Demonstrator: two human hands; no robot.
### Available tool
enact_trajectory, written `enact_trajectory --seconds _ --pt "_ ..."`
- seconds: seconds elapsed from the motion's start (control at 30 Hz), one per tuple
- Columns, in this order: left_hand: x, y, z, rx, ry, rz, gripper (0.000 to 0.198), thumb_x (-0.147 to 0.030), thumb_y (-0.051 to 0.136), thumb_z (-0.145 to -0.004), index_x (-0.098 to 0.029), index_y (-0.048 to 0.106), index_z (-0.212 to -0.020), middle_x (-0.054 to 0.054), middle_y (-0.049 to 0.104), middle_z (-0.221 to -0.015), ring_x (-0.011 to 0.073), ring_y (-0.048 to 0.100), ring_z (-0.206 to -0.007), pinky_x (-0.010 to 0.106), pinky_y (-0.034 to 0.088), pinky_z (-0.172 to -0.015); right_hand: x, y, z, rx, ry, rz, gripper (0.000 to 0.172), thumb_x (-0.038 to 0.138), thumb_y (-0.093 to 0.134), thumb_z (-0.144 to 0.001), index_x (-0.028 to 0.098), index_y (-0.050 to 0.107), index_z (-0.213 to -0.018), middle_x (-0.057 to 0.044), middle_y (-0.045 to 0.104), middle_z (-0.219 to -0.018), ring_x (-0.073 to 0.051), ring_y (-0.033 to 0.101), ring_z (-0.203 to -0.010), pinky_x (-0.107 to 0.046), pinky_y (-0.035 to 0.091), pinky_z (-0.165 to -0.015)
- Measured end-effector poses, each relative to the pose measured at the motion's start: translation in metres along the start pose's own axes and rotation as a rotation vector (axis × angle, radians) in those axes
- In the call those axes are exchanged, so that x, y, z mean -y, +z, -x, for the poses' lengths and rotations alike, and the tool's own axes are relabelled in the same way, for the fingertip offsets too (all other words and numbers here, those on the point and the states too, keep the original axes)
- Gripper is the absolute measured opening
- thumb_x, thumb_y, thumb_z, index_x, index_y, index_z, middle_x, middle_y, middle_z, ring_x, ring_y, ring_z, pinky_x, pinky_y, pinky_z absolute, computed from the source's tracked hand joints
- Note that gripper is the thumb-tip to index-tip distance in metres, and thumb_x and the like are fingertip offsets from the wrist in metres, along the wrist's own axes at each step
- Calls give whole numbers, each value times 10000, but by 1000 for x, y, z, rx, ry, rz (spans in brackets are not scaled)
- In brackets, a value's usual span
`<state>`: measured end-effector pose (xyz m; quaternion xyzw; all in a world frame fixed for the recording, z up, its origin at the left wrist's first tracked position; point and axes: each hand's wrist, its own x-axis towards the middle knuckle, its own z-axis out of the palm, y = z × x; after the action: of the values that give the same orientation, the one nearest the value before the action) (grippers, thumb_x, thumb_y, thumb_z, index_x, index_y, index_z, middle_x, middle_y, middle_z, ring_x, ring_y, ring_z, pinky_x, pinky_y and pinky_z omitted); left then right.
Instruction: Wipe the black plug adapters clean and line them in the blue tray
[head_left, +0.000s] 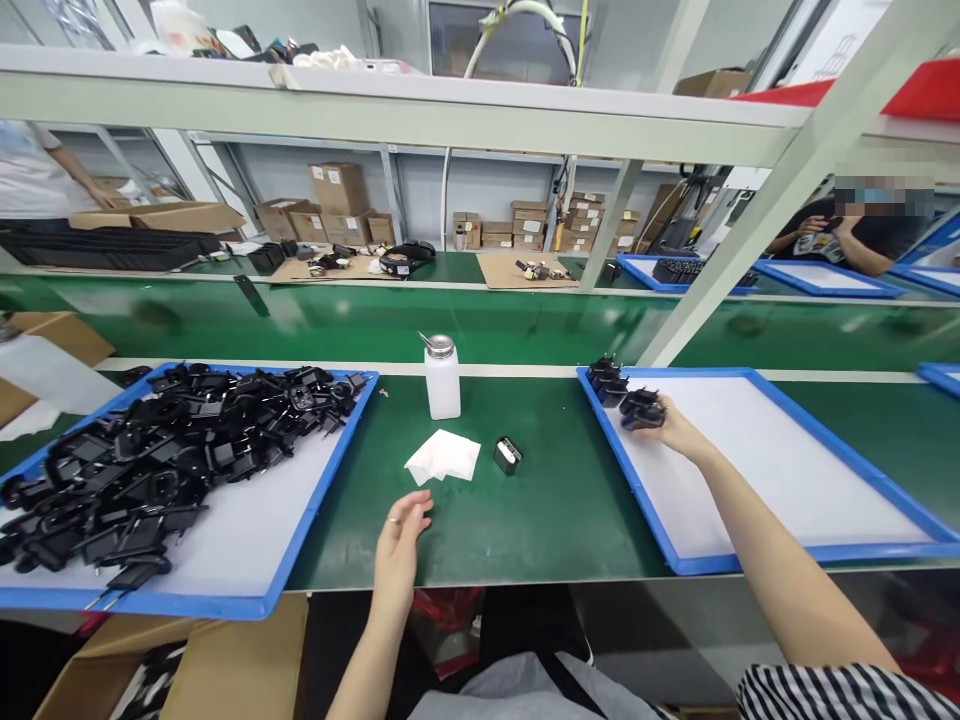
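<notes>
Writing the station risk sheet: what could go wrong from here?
The right hand, holding a black plug in the right tray, might knock the plugs near it. A plug in the heaped left tray juts over the front rim and could snag. The upright bottle might tip if bumped.

No text, label, brand or number is readable.

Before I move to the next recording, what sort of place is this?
Most likely an assembly or packing workshop: a blue-rimmed tray heaped with black plug-like parts, a long green workbench, and cardboard boxes stacked in the background.
</notes>
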<state>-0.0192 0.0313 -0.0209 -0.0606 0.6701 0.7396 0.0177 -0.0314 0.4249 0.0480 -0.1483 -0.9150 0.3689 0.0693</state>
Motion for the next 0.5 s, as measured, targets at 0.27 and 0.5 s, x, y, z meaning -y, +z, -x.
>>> enact_trajectory --seconds 0.27,0.5 --pt "3 -18 -11 -158 40 17 297 -412 506 -649 -139 540 -763 37 604 -721 152 571 -696 278 444 -676 2 7 -10 163 -23 216 129 195 550 -592 159 545 -716 -51 611 -777 -225 548 -804 -347 403 -781" --pt "2 -10 -7 -3 91 -266 267 -408 493 -666 -157 555 -734 38 618 -734 173 569 -756 288 426 -717 17 4 -11 143 99 302 382 35 529 -550 160 555 -909 -26 617 -844 -198 555 -796 -280 440 -707"
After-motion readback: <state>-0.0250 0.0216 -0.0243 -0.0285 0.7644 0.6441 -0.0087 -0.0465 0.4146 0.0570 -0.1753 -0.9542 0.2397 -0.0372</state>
